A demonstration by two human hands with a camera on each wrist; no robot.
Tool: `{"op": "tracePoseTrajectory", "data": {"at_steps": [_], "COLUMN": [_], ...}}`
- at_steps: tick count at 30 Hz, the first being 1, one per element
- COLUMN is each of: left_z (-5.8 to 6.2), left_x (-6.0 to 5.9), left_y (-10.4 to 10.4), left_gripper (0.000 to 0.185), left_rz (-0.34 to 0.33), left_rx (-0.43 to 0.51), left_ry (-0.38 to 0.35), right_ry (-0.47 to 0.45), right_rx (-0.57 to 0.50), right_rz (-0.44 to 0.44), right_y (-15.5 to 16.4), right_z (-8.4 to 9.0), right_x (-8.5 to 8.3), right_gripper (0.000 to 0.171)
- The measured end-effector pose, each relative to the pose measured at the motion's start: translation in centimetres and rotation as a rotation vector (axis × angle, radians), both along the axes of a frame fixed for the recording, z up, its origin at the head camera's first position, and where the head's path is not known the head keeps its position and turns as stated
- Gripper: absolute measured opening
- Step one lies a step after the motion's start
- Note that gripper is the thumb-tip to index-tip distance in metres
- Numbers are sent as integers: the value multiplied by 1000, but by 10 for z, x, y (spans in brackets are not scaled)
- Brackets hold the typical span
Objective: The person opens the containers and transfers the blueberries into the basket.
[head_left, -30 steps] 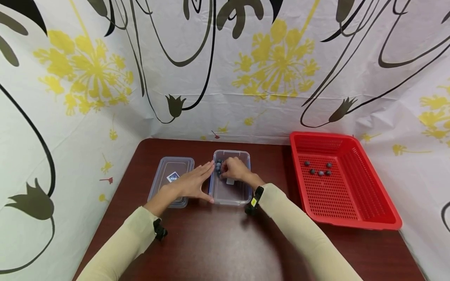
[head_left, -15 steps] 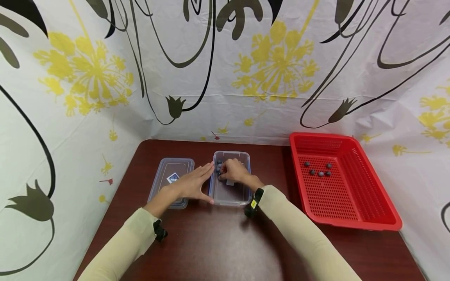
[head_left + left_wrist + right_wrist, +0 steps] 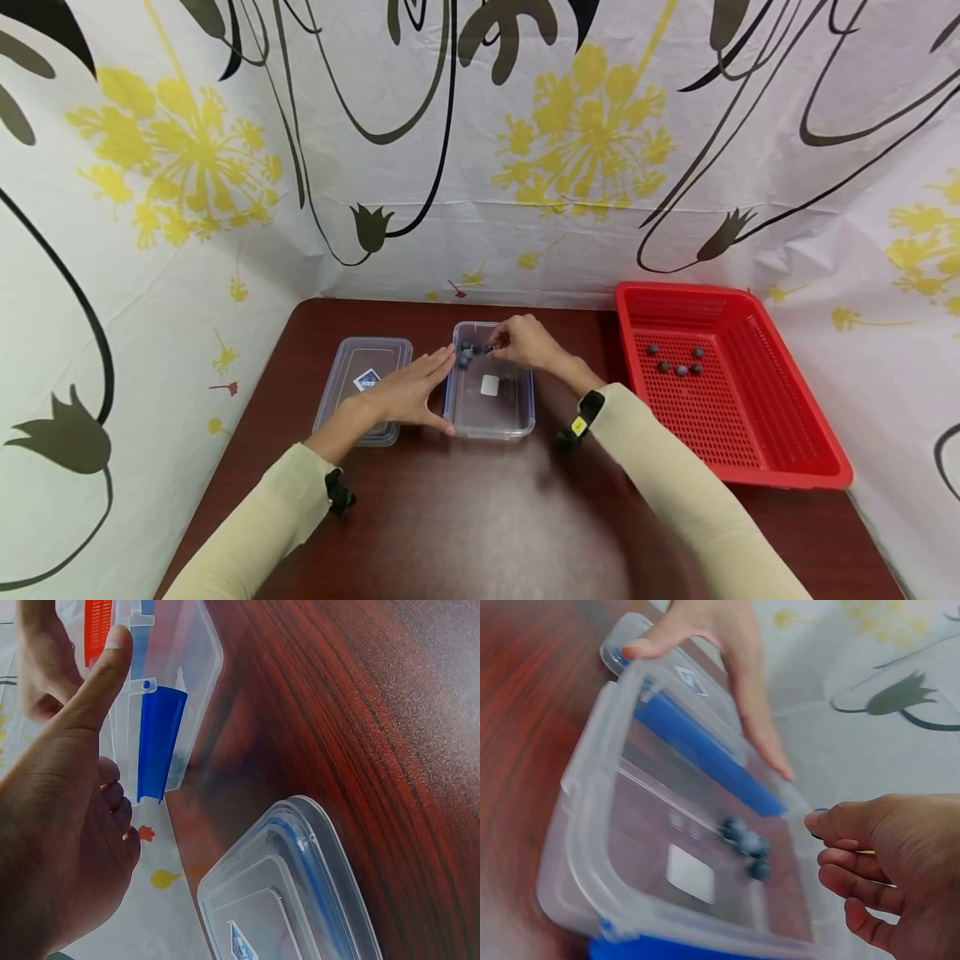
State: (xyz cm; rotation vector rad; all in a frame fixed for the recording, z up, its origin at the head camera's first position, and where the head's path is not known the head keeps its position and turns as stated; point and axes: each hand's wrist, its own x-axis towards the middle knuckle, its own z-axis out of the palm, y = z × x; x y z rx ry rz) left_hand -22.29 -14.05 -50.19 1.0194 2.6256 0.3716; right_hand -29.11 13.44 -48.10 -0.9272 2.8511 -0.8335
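Resting on the dark wooden table, the clear plastic box stands open, with blue clasps on its sides. Contents: a small cluster of dark blueberries at the far left corner of the box floor, plus a white label square on the base. The right wrist view shows three berries lying close together near the far wall.

The left hand lies with fingers straight and together, palm side pressed against the left wall of the box, thumb reaching along the near corner. It grips nothing; it only braces the box. The box's lid, clear with a blue seal and a small logo, lies flat on the table just beside the box, partly under this hand.

The right hand hovers over the far rim of the box, fingers curled with thumb and forefinger drawn together. A small dark object, apparently a berry, sits at the fingertips; it is mostly hidden in the right wrist view. It lies just to the right of the cluster, above the box floor.

The red perforated basket stands well apart at the right of the table. It holds five dark berries grouped near its far end.
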Motion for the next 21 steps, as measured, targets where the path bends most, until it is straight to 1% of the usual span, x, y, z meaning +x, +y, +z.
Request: {"op": "tracePoseTrajectory", "data": {"at_steps": [7,12,17,21], "left_z": [0,0,-1,-3], "left_x": [1,1,1,0], "left_y": [-1,-1,-1,-1], "left_gripper": [132,132,131,131], "left_rz": [3,7,6,7], "left_rx": [-6,-10,-3,0], "left_ry": [1,-5,-2,1], "right_ry": [25,41,48,59], "right_rx": [-13,-22,6,9], "right_rz": [-26,-22,-13,-7], "right_y": [37,71,112,149], "right_z": [28,45,55,57], "right_x": [-3,-6,-12,-18], "right_gripper": [16,13,13,14]}}
